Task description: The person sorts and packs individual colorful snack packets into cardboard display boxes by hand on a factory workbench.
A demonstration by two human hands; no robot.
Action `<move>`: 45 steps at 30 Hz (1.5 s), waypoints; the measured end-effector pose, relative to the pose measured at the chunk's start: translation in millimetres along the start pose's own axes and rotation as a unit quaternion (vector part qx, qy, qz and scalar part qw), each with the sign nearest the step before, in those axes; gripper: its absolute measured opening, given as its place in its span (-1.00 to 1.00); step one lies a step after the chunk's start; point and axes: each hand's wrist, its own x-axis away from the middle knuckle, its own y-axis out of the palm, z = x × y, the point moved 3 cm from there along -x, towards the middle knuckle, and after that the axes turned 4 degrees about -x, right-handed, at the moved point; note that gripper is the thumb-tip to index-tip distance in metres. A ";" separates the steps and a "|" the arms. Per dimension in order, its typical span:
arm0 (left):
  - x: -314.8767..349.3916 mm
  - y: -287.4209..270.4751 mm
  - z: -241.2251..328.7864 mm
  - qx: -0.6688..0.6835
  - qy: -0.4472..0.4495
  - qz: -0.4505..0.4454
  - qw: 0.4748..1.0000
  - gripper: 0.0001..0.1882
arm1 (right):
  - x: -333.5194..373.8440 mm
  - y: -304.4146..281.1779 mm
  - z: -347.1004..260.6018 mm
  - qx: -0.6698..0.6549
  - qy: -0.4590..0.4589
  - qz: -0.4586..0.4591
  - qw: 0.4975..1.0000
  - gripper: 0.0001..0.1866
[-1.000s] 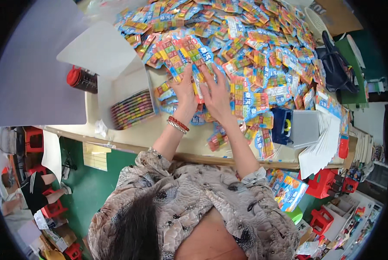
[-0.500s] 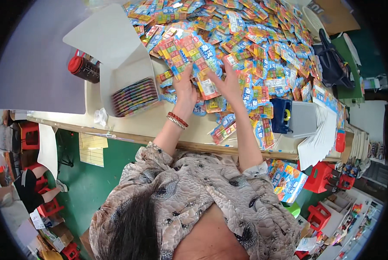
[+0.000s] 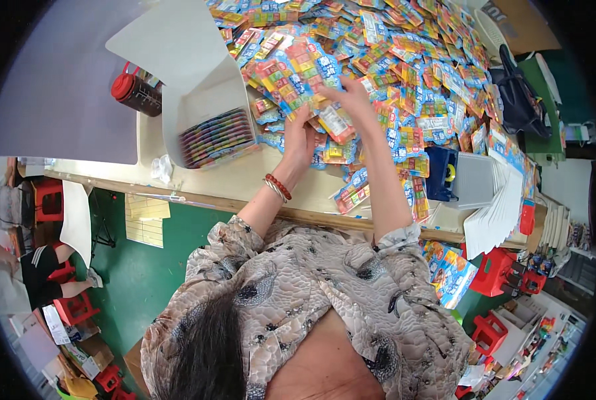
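Observation:
Over the near part of the heap, my left hand [image 3: 298, 139] grips a fan of flat colourful packets [image 3: 279, 85] from below. They have rows of small coloured squares and blue printed edges; how many are in the fan I cannot tell. My right hand [image 3: 354, 101] closes on the lower right edge of the fan's upper packet [image 3: 310, 59], its fingertips partly hidden. Just under my hands, a packet lies with its white label side [image 3: 334, 122] up. To the left, a pale open bin [image 3: 172, 133] holds a neat stack of packets [image 3: 216, 138].
A large heap of loose packets [image 3: 411, 53] spreads over the table. At right are a blue tape dispenser [image 3: 442, 175], a grey box [image 3: 474, 181] and white sheets [image 3: 494, 210]. A red-lidded bottle [image 3: 136, 93] stands behind the bin. Red stools [image 3: 491, 272] are on the floor.
My right hand has moved up and left, its fingers drawing in from spread to the upper packet's edge. The fan has shifted slightly within the view, which has itself moved a little.

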 end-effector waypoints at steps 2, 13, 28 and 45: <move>-2.6 -5.3 -2.2 0.044 -0.024 -0.043 0.998 -0.71 | -5.2 -7.3 -0.5 -0.106 0.048 -0.056 0.992 -0.67; -2.0 -0.4 14.9 0.162 0.048 0.088 0.982 -0.74 | -9.8 -49.9 -18.5 -0.088 0.040 0.000 0.995 -0.34; 0.7 5.0 28.2 0.043 0.070 0.173 0.981 -0.51 | -33.4 -31.1 -39.1 -0.184 0.065 -0.058 0.979 -0.24; -31.3 5.4 30.9 0.069 0.012 0.112 0.991 -0.61 | -21.9 0.4 -17.6 0.064 -0.020 -0.309 0.949 -0.13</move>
